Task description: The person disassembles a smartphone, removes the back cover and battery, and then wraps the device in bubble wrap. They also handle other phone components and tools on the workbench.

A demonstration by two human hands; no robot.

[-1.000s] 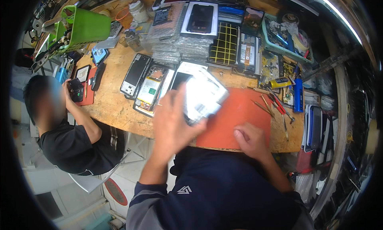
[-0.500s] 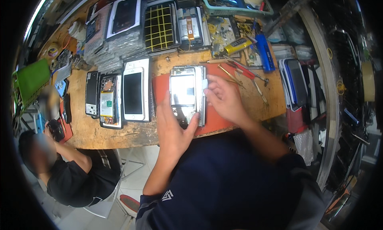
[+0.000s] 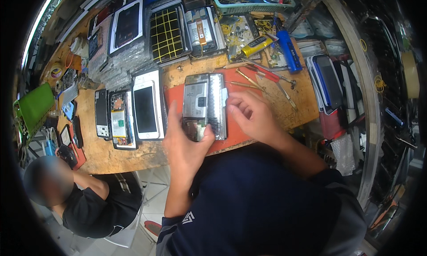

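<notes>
On the red mat (image 3: 178, 94) lies a stack of flat phone parts. On its left is an opened phone (image 3: 195, 100) with a grey battery and bare inner parts; a shiny, clear-wrapped piece (image 3: 216, 107) shows along the right. A pale tab (image 3: 224, 96) sticks out from the stack's right edge. My left hand (image 3: 184, 142) spans the stack's lower left, thumb and forefinger wide apart, the thumb over the phone's lower end. Beside the pale tab is my right hand (image 3: 251, 114), its fingers loosely bent and the thumb apart from the forefinger; whether they touch the tab I cannot tell.
A white-framed phone (image 3: 146, 109) and opened phones (image 3: 119, 118) stand left of the mat. Screwdrivers (image 3: 249, 80), a yellow tube (image 3: 258, 46) and a blue tool (image 3: 289, 51) lie at the upper right. Bubble-wrapped stacks (image 3: 129, 62) fill the back. Another person (image 3: 98, 198) sits at the left.
The bright glare on the opened phone has gone, so its battery shows. My left thumb has shifted slightly left; the right hand's fingers are more bent. The whole view has shifted slightly.
</notes>
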